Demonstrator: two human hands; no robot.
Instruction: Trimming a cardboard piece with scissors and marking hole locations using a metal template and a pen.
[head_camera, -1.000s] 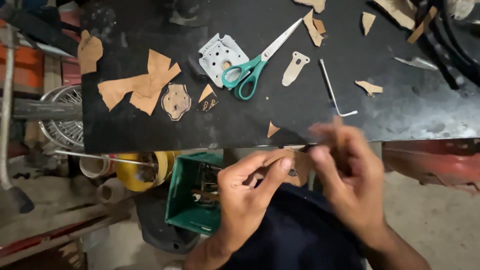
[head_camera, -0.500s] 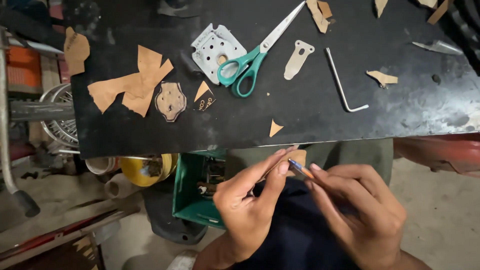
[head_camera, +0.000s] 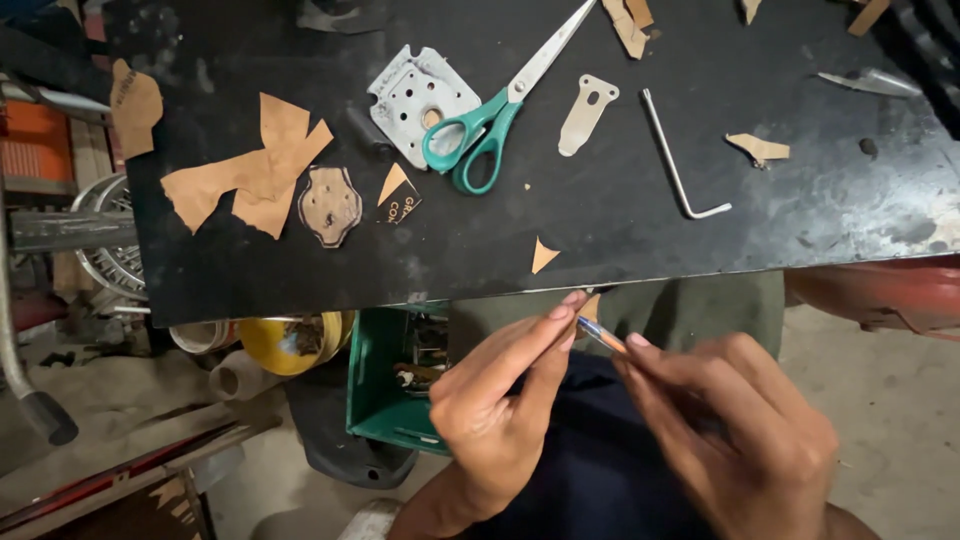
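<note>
Below the front edge of a black worktable (head_camera: 620, 230), both my hands meet over my lap. My right hand (head_camera: 735, 435) grips a thin orange tool (head_camera: 602, 337) with a bluish tip. My left hand (head_camera: 505, 400) pinches a small tan paper scrap (head_camera: 588, 305) at its fingertips, right against the tool's tip. On the table above lie green-handled scissors (head_camera: 500, 115), a perforated grey metal plate (head_camera: 418, 100), a cut brown gasket (head_camera: 328, 205) and a bent hex key (head_camera: 675, 160).
Torn brown paper pieces (head_camera: 250, 175) lie at the table's left, smaller scraps (head_camera: 542, 255) near its front edge. A tan slotted strip (head_camera: 585, 115) lies beside the scissors. Under the table stand a green crate (head_camera: 385, 390) and a yellow container (head_camera: 290, 340). Clutter fills the left floor.
My right hand came in from a blurred sweep and settled against my left hand. Both hands now hold the tool and scrap close together just under the table edge.
</note>
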